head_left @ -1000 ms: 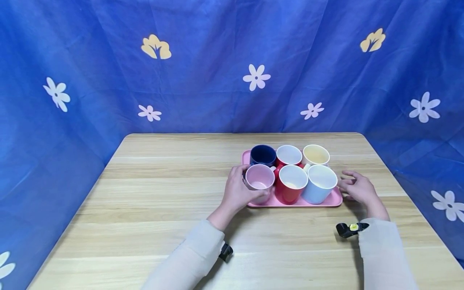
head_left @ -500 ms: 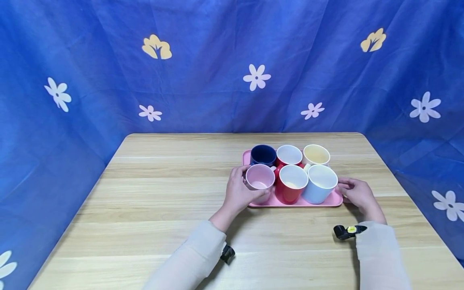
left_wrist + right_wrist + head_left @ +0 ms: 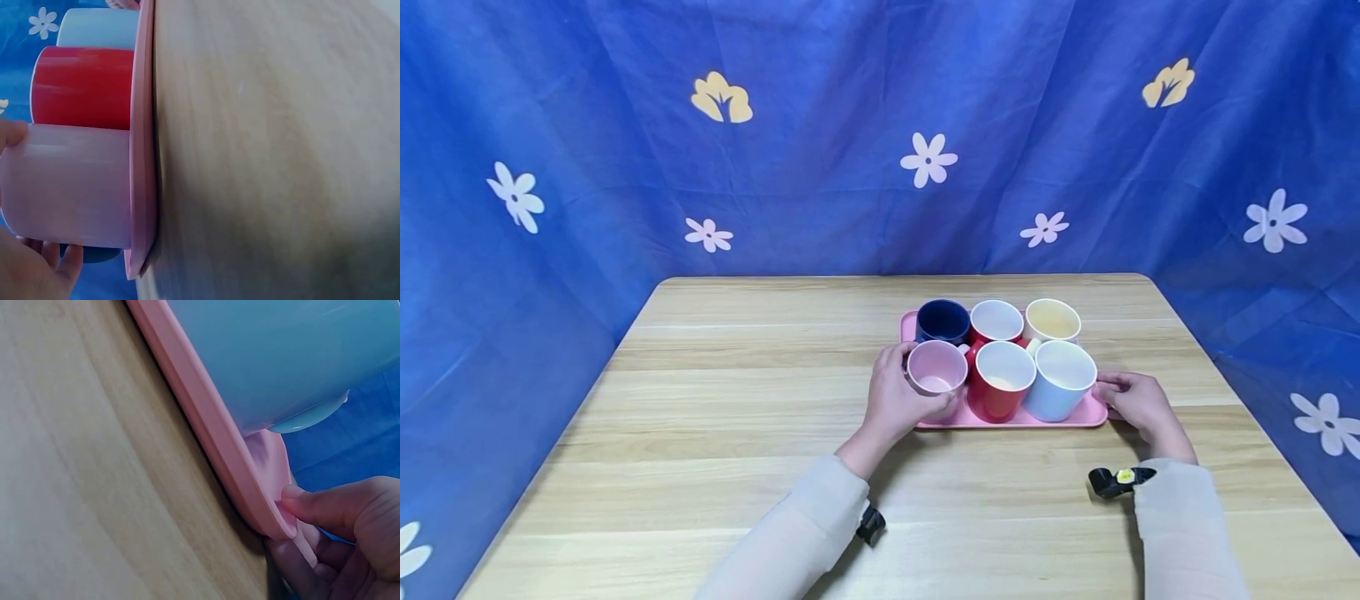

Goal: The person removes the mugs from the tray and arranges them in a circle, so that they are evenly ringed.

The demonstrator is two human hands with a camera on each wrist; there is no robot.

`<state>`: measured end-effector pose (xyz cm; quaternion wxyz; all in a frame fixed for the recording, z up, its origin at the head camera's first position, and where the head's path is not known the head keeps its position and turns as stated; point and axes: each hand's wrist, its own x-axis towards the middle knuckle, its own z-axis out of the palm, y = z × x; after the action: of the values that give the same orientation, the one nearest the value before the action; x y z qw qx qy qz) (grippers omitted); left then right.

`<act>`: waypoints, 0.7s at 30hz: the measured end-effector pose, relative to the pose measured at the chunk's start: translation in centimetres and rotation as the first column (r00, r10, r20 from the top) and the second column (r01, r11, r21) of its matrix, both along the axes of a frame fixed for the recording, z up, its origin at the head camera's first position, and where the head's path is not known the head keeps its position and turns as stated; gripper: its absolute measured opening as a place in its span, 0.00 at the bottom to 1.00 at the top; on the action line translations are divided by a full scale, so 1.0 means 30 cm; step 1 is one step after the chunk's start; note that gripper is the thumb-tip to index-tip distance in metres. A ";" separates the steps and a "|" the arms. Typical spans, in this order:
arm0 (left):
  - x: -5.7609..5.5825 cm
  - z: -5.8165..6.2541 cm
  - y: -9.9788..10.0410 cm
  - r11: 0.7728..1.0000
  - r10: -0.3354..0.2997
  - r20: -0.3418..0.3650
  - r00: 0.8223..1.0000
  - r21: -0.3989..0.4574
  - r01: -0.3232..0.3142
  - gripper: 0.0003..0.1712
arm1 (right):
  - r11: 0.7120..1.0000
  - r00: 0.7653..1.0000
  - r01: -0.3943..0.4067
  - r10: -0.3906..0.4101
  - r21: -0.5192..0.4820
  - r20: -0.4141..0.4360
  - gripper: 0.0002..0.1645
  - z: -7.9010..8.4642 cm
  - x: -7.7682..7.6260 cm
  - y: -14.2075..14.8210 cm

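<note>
On the table lies a pink tray (image 3: pixel 1087 414) with several mugs standing upright on it in two rows. My left hand (image 3: pixel 892 398) grips the pink mug (image 3: pixel 75 185) at the near left, thumb on its front and fingers round its left side. At the tray's right end, my right hand (image 3: pixel 1141 407) pinches the rim: in the right wrist view the thumb (image 3: pixel 319 503) presses inside it, with fingers beneath. Beside the pink mug are a red mug (image 3: pixel 997 398) and a light blue mug (image 3: pixel 1054 400).
The back row holds a dark blue mug (image 3: pixel 943 320), a red mug with a white inside (image 3: pixel 997 320) and a cream mug (image 3: pixel 1053 318). A blue curtain (image 3: pixel 820 200) hangs behind the wooden table (image 3: pixel 737 400).
My right hand has moved left to the tray's right end and taken hold of its rim. The left hand stays on the pink mug, and the tray and mugs have not shifted.
</note>
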<state>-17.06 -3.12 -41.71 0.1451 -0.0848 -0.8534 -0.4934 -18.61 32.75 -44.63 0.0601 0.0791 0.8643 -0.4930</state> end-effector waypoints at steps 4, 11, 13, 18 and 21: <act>0.001 -0.004 -0.001 1.000 0.001 -0.028 1.000 -0.019 -0.002 0.47 | 1.000 1.000 0.002 -0.002 0.005 -0.003 0.27 -0.002 0.000 -0.002; 0.003 -0.011 -0.002 1.000 0.016 -0.028 0.999 -0.017 -0.016 0.48 | 1.000 1.000 0.010 -0.010 -0.006 -0.005 0.27 -0.003 0.001 -0.001; 0.004 -0.009 -0.003 1.000 0.020 -0.030 0.999 -0.006 -0.020 0.49 | 1.000 1.000 0.012 -0.012 -0.001 -0.007 0.27 -0.004 0.002 0.000; 0.004 0.012 -0.010 0.999 0.019 -0.052 0.998 0.039 -0.017 0.50 | 1.000 1.000 0.017 -0.017 -0.002 -0.003 0.27 -0.003 0.004 -0.003; 0.003 0.039 -0.016 0.998 0.015 -0.074 0.997 0.067 -0.010 0.50 | 1.000 1.000 0.011 -0.011 -0.010 -0.008 0.28 -0.005 0.005 -0.005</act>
<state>-16.96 -3.61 -40.54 0.1829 -0.0928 -0.8309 -0.5173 -18.46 32.60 -44.77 0.0542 0.0814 0.8617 -0.4980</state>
